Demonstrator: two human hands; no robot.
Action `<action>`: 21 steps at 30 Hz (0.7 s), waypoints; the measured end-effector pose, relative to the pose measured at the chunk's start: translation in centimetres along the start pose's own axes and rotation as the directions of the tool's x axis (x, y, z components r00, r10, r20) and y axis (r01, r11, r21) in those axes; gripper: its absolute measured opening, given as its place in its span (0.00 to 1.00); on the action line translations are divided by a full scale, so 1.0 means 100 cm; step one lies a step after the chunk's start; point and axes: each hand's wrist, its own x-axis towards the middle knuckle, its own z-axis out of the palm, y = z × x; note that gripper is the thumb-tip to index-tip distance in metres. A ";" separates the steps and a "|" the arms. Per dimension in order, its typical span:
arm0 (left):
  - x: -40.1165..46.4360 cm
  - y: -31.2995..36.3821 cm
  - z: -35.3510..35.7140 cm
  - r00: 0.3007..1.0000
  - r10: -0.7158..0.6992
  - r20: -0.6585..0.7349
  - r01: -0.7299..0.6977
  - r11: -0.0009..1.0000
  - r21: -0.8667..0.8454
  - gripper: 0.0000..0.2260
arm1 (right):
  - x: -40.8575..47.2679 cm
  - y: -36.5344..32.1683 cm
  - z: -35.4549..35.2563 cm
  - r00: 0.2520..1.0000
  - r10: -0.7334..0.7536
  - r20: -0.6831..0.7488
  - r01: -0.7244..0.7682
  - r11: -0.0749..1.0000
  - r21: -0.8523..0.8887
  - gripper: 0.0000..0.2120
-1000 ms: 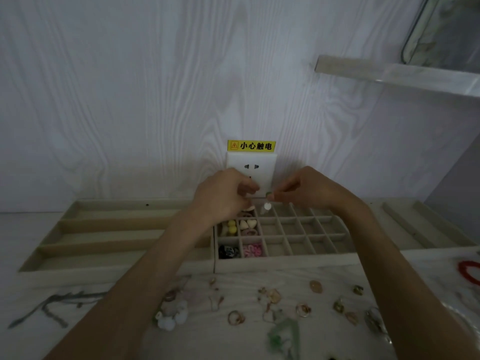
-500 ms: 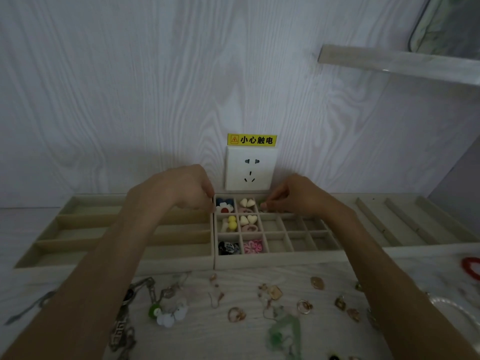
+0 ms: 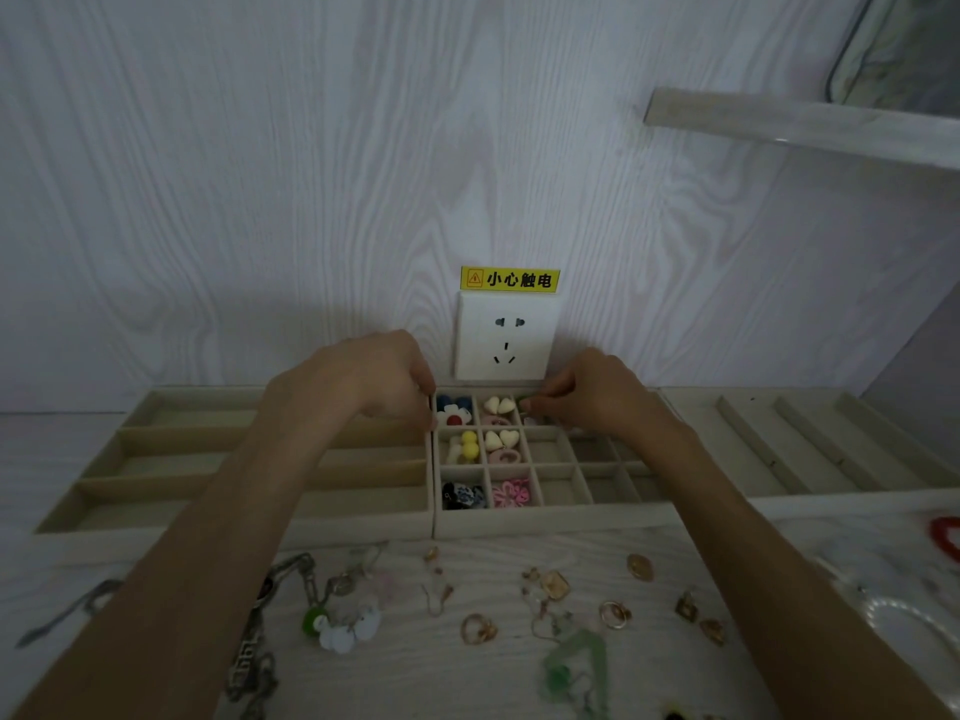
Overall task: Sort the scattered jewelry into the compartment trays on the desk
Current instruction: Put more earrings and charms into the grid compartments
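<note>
Right grip (image 3: 592, 394) pinches a small green piece (image 3: 524, 403) over the grid tray (image 3: 545, 519).
Left grip (image 3: 374, 376): state unclear to me. Risk: piece drops into the neighbouring hearts cell (image 3: 498, 406).

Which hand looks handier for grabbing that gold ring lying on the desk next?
Probably the left. The right hand is pinching something small over the grid tray's back row, while the left hand only rests at the tray's left wall. The gold ring lies near the middle, so neither is clearly closer.

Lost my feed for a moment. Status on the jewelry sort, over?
Left hand grips grid tray corner. Right hand pinches small piece at third back-row cell. Rings unsorted on desk. Nothing blocking.
</note>
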 end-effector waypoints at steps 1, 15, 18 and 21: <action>0.000 0.000 0.000 1.000 0.002 0.001 -0.002 1.000 -0.002 0.21 | -0.001 -0.001 -0.002 1.000 0.001 0.022 -0.001 1.000 0.003 0.11; 0.000 -0.002 -0.001 1.000 0.020 0.021 -0.020 1.000 -0.002 0.23 | -0.006 -0.009 -0.027 0.983 0.065 0.171 -0.072 0.997 0.036 0.14; -0.006 0.000 -0.005 1.000 0.013 0.016 -0.013 1.000 -0.024 0.23 | -0.018 -0.017 -0.043 0.991 -0.002 0.132 -0.002 1.000 0.029 0.14; -0.024 0.003 -0.008 0.996 0.025 -0.082 -0.031 0.996 -0.078 0.20 | -0.041 -0.027 -0.055 0.990 -0.082 0.118 0.075 0.995 0.065 0.14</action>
